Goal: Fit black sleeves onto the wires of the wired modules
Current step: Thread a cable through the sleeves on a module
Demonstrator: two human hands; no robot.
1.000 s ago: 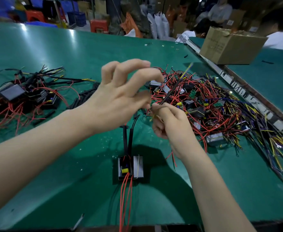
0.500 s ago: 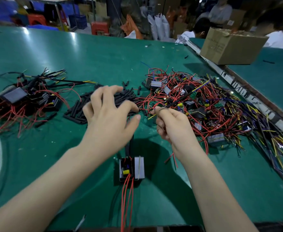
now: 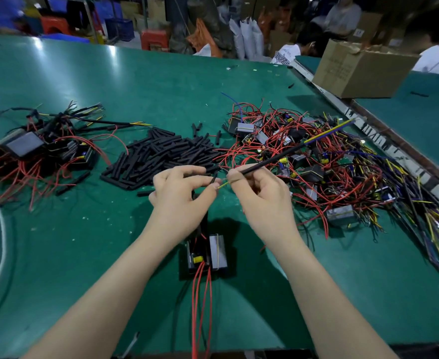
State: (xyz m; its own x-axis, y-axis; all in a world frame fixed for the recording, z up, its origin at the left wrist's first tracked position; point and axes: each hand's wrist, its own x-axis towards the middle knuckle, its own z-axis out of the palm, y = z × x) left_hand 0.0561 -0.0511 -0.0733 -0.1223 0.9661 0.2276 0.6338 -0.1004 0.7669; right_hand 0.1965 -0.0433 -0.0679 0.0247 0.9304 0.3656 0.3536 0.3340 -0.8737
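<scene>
A wired module (image 3: 207, 255) with red wires lies on the green table (image 3: 161, 81) just under my wrists. My right hand (image 3: 261, 195) pinches a wire bundle wearing a long black sleeve (image 3: 272, 159); its yellow and blue ends (image 3: 329, 130) stick out up to the right. My left hand (image 3: 179, 193) pinches a short black sleeve (image 3: 214, 177) right next to a yellow wire tip (image 3: 223, 184) at my right fingers. A heap of loose black sleeves (image 3: 161, 154) lies just beyond my hands.
A tangle of modules with red, yellow and blue wires (image 3: 329, 172) fills the right side. Sleeved modules (image 3: 39, 149) are heaped at the left. A cardboard box (image 3: 361, 68) stands at the far right by a table rail (image 3: 394, 149). People sit behind it.
My left hand dropped from mid-air to the sleeve heap, picked up a short sleeve and brought it to my right hand. The sleeved wire in my right hand tilted lower to the right.
</scene>
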